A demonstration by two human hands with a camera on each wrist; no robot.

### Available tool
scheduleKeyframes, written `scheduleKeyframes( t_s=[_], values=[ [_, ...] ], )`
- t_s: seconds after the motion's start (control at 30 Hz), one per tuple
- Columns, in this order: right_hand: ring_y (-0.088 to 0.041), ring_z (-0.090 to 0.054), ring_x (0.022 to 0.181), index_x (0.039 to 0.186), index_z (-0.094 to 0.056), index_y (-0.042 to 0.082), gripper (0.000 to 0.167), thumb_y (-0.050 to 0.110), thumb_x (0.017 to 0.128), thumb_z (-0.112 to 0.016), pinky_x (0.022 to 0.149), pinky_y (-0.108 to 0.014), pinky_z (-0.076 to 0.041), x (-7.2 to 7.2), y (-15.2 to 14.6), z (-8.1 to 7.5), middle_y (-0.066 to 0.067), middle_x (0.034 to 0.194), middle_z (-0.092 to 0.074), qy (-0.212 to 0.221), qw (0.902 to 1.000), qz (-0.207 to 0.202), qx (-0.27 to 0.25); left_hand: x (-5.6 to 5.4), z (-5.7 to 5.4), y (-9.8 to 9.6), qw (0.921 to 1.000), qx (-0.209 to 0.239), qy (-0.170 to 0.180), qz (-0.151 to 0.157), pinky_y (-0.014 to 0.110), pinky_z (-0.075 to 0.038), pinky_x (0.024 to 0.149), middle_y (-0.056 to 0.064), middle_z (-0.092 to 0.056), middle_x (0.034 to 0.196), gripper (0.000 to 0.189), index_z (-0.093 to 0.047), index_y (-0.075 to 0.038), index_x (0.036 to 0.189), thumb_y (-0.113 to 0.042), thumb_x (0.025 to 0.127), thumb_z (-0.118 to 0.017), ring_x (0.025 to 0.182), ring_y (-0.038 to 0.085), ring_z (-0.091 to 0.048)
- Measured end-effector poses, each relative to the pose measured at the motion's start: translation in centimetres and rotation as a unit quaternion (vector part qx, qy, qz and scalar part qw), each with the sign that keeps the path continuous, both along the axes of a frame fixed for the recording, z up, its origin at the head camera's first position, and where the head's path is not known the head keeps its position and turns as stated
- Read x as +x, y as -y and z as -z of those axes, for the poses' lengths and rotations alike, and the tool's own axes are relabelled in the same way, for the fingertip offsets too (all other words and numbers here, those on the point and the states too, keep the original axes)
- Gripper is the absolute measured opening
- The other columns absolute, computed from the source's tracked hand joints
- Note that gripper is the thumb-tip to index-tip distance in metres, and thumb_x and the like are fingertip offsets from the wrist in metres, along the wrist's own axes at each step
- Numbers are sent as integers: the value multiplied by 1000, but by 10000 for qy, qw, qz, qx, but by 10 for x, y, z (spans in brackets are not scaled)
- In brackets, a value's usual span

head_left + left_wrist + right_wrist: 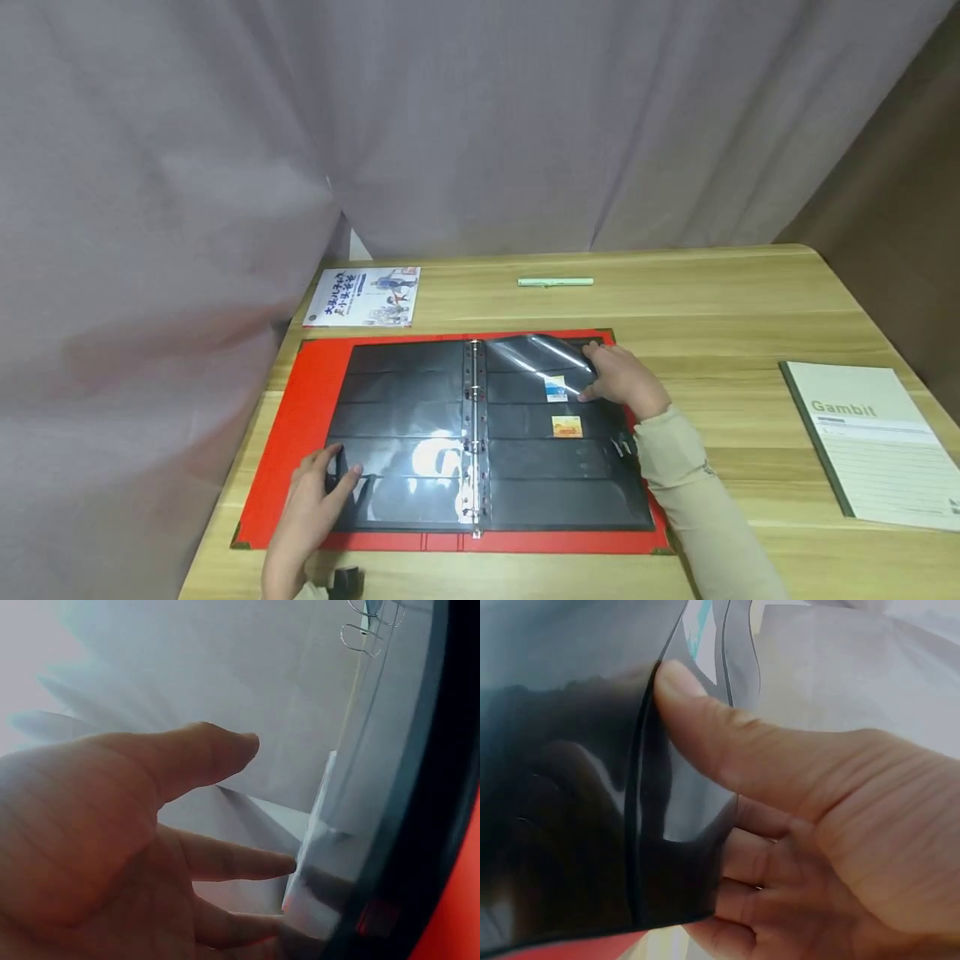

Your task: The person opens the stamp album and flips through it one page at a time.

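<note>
A red ring-bound stamp album (318, 379) lies open with black pocket pages. My right hand (626, 382) pinches the outer edge of the right black album page (566, 504). In the right wrist view, the thumb lies on the front of that page (570, 847) and the fingers are behind it. Two small stamps sit in its pockets, a blue-and-white one (555, 388) and an orange-yellow one (567, 427). My left hand (311, 508) rests at the outer edge of the left page (408, 383), its thumb apart from nearly straight fingers (240, 862).
A picture booklet (363, 296) lies at the back left of the wooden table (705, 308). Behind the album is a light green pen (555, 282). On the right lies a notebook (873, 442) marked Gambit. Grey curtains (480, 125) hang along the back and left.
</note>
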State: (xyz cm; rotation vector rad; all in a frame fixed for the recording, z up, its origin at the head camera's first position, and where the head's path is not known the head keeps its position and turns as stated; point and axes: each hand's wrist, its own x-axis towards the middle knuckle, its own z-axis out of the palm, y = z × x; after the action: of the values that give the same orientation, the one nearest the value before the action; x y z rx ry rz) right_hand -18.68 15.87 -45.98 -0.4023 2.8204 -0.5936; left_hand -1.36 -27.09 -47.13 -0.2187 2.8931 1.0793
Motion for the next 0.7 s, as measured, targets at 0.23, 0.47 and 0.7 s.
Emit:
scheduleKeyframes(
  t_s=[0.23,0.47,0.7],
  values=[
    [-32,-61,85,125,-60,-14,63,3,71,-89,81,-49,-55,0,8,-1,-21,99,-68,-181,9994,168,-260,1,-1,1,9997,-70,220,62,70,-33,104,36,-38,146,59,-49,8,142,-31,100,-64,133,55,-34],
    [-35,-59,86,126,-61,-13,50,-2,80,-78,79,-51,-51,7,10,-9,-25,106,-67,-471,9981,237,-319,-6,-9,0,9987,-228,420,162,77,-27,99,36,-32,150,63,-46,7,144,-35,100,-63,134,55,-30],
    [-33,-58,80,128,-60,-9,46,1,85,-73,73,-49,-50,18,9,-15,-20,100,-68,-754,9959,346,-351,-14,-19,-9,9977,-376,409,391,78,-27,98,35,-31,151,65,-44,5,146,-34,99,-64,136,55,-29]
  ],
)
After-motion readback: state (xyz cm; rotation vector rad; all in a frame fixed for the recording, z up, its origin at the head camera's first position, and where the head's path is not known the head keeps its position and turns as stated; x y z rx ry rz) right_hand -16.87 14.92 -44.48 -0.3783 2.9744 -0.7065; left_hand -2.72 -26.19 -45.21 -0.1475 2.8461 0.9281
